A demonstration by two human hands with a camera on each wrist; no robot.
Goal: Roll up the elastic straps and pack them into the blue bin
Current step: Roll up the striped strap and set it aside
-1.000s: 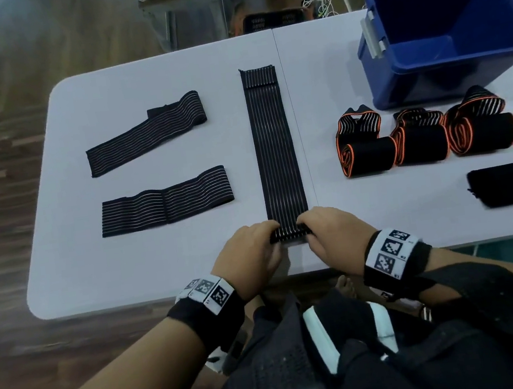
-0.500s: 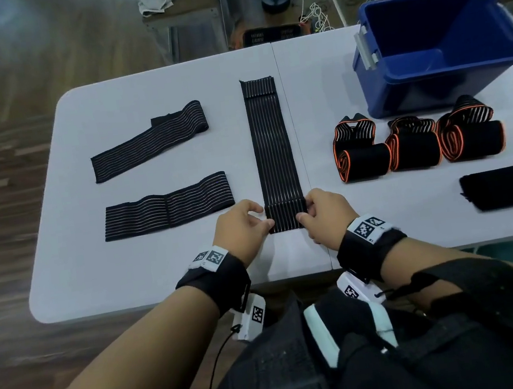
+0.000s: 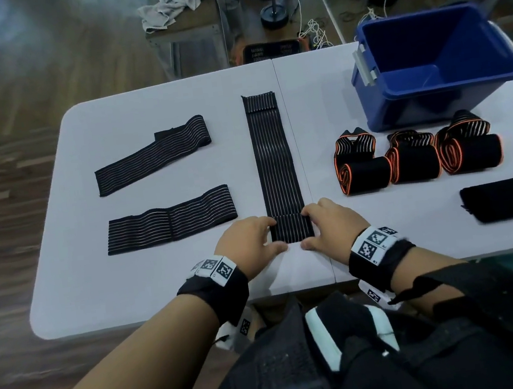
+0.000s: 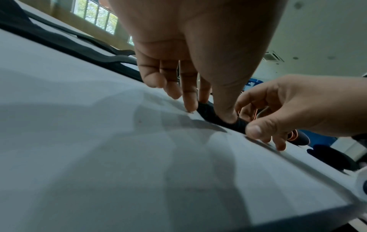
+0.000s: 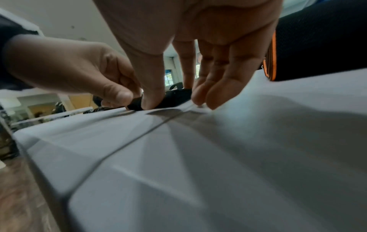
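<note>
A long black striped strap [image 3: 273, 159] lies lengthwise down the middle of the white table [image 3: 163, 288]. Its near end is turned over into a small flat roll [image 3: 290, 227]. My left hand [image 3: 272, 236] pinches the roll's left side and my right hand [image 3: 310, 229] pinches its right side. In the left wrist view the thumb [image 4: 226, 116] presses on the dark roll [image 4: 208, 113]. The right wrist view shows the thumb [image 5: 151, 100] on the roll [image 5: 176, 95] too. The blue bin [image 3: 416, 108] stands open at the far right; what I see of its inside is bare.
Two flat striped straps [image 3: 152, 155] [image 3: 171, 223] lie on the left. Three orange-edged rolled straps [image 3: 365, 173] [image 3: 414, 163] [image 3: 471, 153] sit in front of the bin, with a plain black roll [image 3: 497, 200] nearer me. The table's near edge is just below my wrists.
Both hands have moved away from the table's near edge along the strap, turning its end over. The flat part of the strap has grown shorter.
</note>
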